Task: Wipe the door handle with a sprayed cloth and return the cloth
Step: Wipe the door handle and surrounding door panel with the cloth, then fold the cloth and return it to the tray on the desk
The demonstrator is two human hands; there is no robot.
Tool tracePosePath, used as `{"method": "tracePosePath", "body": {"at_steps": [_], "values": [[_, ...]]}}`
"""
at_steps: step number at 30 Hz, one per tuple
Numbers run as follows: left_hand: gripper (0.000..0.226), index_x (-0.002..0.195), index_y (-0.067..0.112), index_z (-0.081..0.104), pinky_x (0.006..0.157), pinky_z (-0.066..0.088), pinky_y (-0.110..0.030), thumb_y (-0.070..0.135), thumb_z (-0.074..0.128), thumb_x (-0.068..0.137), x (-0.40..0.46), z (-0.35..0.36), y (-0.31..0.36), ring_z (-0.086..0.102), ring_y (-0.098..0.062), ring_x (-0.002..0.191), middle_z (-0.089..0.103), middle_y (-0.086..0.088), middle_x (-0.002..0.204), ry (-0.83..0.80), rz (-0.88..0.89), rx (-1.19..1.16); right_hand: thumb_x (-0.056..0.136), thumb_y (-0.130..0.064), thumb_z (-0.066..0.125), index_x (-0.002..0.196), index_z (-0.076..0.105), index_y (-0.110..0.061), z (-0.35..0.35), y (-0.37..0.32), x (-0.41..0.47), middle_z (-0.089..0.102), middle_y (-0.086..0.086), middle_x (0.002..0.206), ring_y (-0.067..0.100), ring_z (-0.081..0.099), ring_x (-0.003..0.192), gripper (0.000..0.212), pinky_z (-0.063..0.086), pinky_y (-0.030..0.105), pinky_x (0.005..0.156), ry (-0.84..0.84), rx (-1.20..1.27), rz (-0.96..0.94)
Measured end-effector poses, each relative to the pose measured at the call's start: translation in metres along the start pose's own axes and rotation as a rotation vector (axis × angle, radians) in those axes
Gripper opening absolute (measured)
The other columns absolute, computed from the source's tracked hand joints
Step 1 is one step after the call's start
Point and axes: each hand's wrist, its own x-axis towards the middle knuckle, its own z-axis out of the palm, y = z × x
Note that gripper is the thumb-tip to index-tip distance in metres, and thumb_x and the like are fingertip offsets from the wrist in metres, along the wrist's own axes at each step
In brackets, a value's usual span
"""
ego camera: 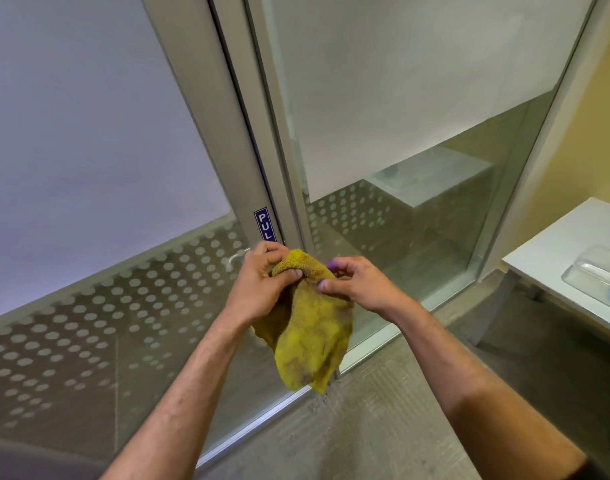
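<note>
A yellow cloth (310,327) hangs in front of the glass door, held by both hands at its top edge. My left hand (258,282) pinches the cloth's upper left fold. My right hand (359,285) grips the upper right corner. Just left of my left hand, a pale door handle (237,257) shows behind the frosted glass, mostly hidden. A blue PULL sticker (264,223) sits on the grey door frame (227,133) directly above my hands.
A white table (553,251) stands at the right with a clear plastic container (598,275) holding something blue. Glass panels with dot frosting (123,306) fill the left and middle. Grey carpet (383,410) lies below.
</note>
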Motion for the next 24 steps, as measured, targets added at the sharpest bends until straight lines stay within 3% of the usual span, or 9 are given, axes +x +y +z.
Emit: {"method": "tracePosePath", "body": {"at_steps": [2,5,7,10,13,15,17,21,24], "values": [[0.018,0.096,0.02,0.081,0.088,0.053,-0.025,0.005,0.072,0.092,0.011,0.004,0.002,0.07,-0.01,0.092,0.078,-0.006,0.1,-0.076,-0.014,-0.14,0.079,-0.026,0.078,0.089,0.076,-0.025,-0.006,0.003,0.003,0.073,-0.006,0.082,0.008,0.066,0.077,0.01,0.054,0.026,0.071,-0.053,0.083,0.002],[0.026,0.096,0.028,0.079,0.077,0.056,-0.016,0.004,0.071,0.093,0.042,0.016,-0.001,0.072,0.0,0.08,0.081,0.009,0.087,-0.158,0.013,-0.182,0.08,-0.025,0.079,0.114,0.067,-0.021,-0.019,0.01,0.012,0.074,0.007,0.106,0.017,0.069,0.097,0.037,0.057,0.037,0.089,-0.134,0.113,0.073],[0.025,0.101,0.028,0.079,0.079,0.057,-0.019,0.006,0.073,0.091,0.061,0.025,-0.004,0.073,-0.002,0.083,0.081,0.009,0.09,-0.167,0.025,-0.197,0.084,-0.014,0.075,0.126,0.061,-0.017,-0.029,0.014,0.016,0.073,0.007,0.112,0.019,0.068,0.104,0.044,0.055,0.038,0.092,-0.154,0.133,0.083],[0.04,0.123,0.028,0.071,0.083,0.06,-0.024,0.011,0.078,0.088,0.096,0.046,-0.02,0.075,-0.007,0.094,0.081,0.003,0.105,-0.185,-0.026,-0.324,0.088,-0.003,0.068,0.124,0.062,-0.012,-0.055,0.019,0.022,0.073,0.006,0.109,0.022,0.068,0.1,0.038,0.056,0.04,0.089,-0.032,0.217,0.079],[0.066,0.147,0.026,0.053,0.081,0.055,-0.014,0.02,0.081,0.088,0.122,0.078,-0.036,0.067,-0.009,0.118,0.069,0.005,0.129,-0.187,-0.189,-0.4,0.092,0.002,0.062,0.119,0.067,-0.015,-0.084,0.02,0.023,0.073,0.01,0.109,0.026,0.069,0.1,0.033,0.057,0.044,0.09,0.116,0.257,0.079],[0.07,0.153,0.02,0.047,0.095,0.049,-0.016,0.03,0.077,0.091,0.132,0.106,-0.044,0.06,-0.016,0.132,0.064,0.003,0.135,-0.175,-0.37,-0.429,0.092,0.004,0.06,0.11,0.072,-0.019,-0.103,0.021,0.022,0.075,0.007,0.101,0.024,0.071,0.093,0.032,0.059,0.039,0.083,0.232,0.275,0.08],[0.065,0.151,0.015,0.052,0.11,0.045,-0.031,0.045,0.066,0.095,0.133,0.139,-0.044,0.062,-0.022,0.131,0.069,-0.002,0.13,-0.293,-0.569,-0.518,0.091,0.004,0.06,0.106,0.072,-0.019,-0.124,0.023,0.017,0.076,0.006,0.095,0.022,0.072,0.086,0.03,0.059,0.035,0.075,0.34,0.296,0.076],[0.049,0.119,0.014,0.076,0.079,0.059,-0.03,0.05,0.062,0.09,0.134,0.198,-0.015,0.079,-0.014,0.089,0.082,-0.005,0.109,-0.552,-0.656,-0.882,0.09,0.001,0.063,0.124,0.062,-0.009,-0.177,0.027,0.0,0.072,0.015,0.113,0.031,0.071,0.1,0.036,0.06,0.044,0.087,0.415,0.44,0.056],[0.046,0.119,0.009,0.075,0.09,0.058,-0.037,0.035,0.072,0.081,0.149,0.235,0.016,0.08,-0.019,0.096,0.081,-0.011,0.116,-0.532,-0.635,-0.996,0.086,0.003,0.065,0.115,0.071,-0.019,-0.223,0.027,-0.012,0.073,0.013,0.114,0.03,0.071,0.101,0.037,0.06,0.044,0.086,0.416,0.523,0.046]]}}
